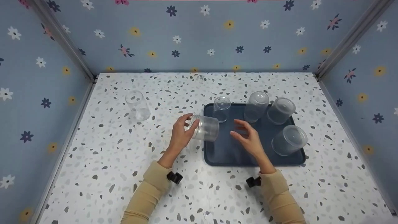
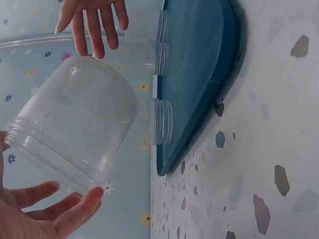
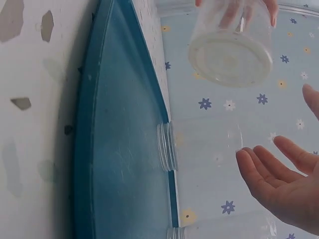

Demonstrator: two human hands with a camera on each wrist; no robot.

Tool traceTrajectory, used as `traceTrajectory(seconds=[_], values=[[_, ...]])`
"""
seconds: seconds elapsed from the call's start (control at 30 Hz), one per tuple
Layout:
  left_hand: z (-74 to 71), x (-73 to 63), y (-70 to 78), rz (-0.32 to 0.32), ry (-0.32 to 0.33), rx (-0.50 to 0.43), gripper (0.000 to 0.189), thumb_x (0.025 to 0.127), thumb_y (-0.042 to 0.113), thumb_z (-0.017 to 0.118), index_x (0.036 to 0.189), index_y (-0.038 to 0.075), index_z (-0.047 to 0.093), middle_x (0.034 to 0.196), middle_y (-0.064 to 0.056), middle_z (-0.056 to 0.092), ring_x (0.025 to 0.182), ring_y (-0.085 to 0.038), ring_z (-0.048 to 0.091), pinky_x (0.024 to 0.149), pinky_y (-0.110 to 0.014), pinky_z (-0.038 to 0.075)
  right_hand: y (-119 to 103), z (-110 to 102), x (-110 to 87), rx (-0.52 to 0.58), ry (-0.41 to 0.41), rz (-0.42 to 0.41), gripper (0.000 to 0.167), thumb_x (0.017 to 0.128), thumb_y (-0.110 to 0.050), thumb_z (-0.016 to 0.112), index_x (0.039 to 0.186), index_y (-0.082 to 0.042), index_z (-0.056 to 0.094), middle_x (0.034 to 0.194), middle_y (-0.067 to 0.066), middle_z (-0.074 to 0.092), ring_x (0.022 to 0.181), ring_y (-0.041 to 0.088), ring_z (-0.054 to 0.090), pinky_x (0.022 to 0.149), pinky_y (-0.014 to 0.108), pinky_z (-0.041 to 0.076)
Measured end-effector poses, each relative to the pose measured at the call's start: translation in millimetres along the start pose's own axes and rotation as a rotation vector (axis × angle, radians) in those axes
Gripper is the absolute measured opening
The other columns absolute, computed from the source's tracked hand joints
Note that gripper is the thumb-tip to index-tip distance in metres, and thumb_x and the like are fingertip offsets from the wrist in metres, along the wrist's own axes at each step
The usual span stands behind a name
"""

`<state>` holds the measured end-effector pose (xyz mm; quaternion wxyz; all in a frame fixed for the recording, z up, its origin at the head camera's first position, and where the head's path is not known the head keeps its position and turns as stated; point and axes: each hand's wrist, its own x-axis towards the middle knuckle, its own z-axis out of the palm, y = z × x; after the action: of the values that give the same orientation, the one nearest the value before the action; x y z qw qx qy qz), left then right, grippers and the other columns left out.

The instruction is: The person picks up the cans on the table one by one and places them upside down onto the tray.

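Observation:
My left hand (image 1: 183, 132) grips a clear plastic jar (image 1: 206, 128) by its threaded mouth end. The jar lies tilted on its side in the air, its base pointing right over the left edge of a dark blue tray (image 1: 230, 155). In the left wrist view the jar (image 2: 79, 114) fills much of the picture, with thumb and fingers around its rim. My right hand (image 1: 248, 140) hovers over the tray with fingers spread and slightly bent, nothing between them. In the right wrist view that hand (image 3: 284, 179) is apart from the held jar's base (image 3: 232, 59).
Upside down on the tray stand a slim jar (image 1: 221, 109), a tall jar (image 1: 256, 106) and two wider jars, one at the back right (image 1: 281, 110) and one at the front right (image 1: 289, 140). Another clear jar (image 1: 138, 105) stands on the speckled table to the left. Flower-patterned walls enclose the table.

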<state>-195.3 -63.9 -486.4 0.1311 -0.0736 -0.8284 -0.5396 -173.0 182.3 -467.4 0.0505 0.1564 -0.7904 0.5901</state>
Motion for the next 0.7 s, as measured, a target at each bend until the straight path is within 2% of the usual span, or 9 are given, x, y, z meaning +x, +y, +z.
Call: traceTrajectory(seconds=[0.17, 0.3, 0.5, 0.6, 0.7], values=[[4.1, -3.2, 4.0, -0.003, -0.005, -0.048, 0.04, 0.088, 0.031, 0.053, 0.115, 0.001, 0.055, 0.1, -0.011, 0.057, 0.082, -0.02, 0.057, 0.074, -0.031, 0.047, 0, 5, 1.0, 0.044, -0.025, 0.005, 0.047, 0.08, 0.002, 0.061, 0.122, 0.011, 0.043, 0.122, 0.026, 0.046, 0.103, 0.042, 0.048, 0.082, 0.05, 0.042], [7.7, -6.3, 5.9, -0.002, -0.01, -0.09, 0.039, 0.089, 0.03, 0.052, 0.116, 0.002, 0.055, 0.101, -0.01, 0.057, 0.082, -0.019, 0.057, 0.072, -0.032, 0.047, 0, 8, 1.6, 0.097, -0.05, -0.02, 0.05, 0.08, 0.008, 0.059, 0.124, 0.014, 0.038, 0.125, 0.03, 0.041, 0.105, 0.049, 0.044, 0.082, 0.053, 0.04], [11.9, -10.4, 6.1, 0.02, -0.009, -0.146, 0.036, 0.09, 0.027, 0.049, 0.116, 0.003, 0.055, 0.102, -0.01, 0.057, 0.083, -0.02, 0.057, 0.071, -0.032, 0.047, 8, 9, 1.8, 0.194, -0.093, -0.076, 0.052, 0.08, 0.017, 0.051, 0.128, 0.016, 0.032, 0.127, 0.031, 0.037, 0.107, 0.045, 0.044, 0.084, 0.048, 0.042], [12.7, -12.1, 8.2, 0.041, -0.006, -0.172, 0.032, 0.091, 0.023, 0.048, 0.116, 0.003, 0.055, 0.103, -0.011, 0.057, 0.083, -0.02, 0.058, 0.072, -0.032, 0.047, 15, 10, 1.7, 0.246, -0.113, -0.094, 0.053, 0.081, 0.016, 0.051, 0.13, 0.014, 0.03, 0.129, 0.031, 0.036, 0.108, 0.045, 0.043, 0.084, 0.048, 0.041], [13.4, -13.5, 12.2, 0.056, -0.003, -0.19, 0.03, 0.091, 0.017, 0.048, 0.115, 0.001, 0.054, 0.103, -0.013, 0.057, 0.083, -0.022, 0.058, 0.075, -0.034, 0.047, 21, 10, 1.1, 0.285, -0.128, -0.107, 0.055, 0.083, 0.004, 0.056, 0.131, 0.012, 0.029, 0.13, 0.03, 0.035, 0.109, 0.045, 0.043, 0.086, 0.051, 0.039]])
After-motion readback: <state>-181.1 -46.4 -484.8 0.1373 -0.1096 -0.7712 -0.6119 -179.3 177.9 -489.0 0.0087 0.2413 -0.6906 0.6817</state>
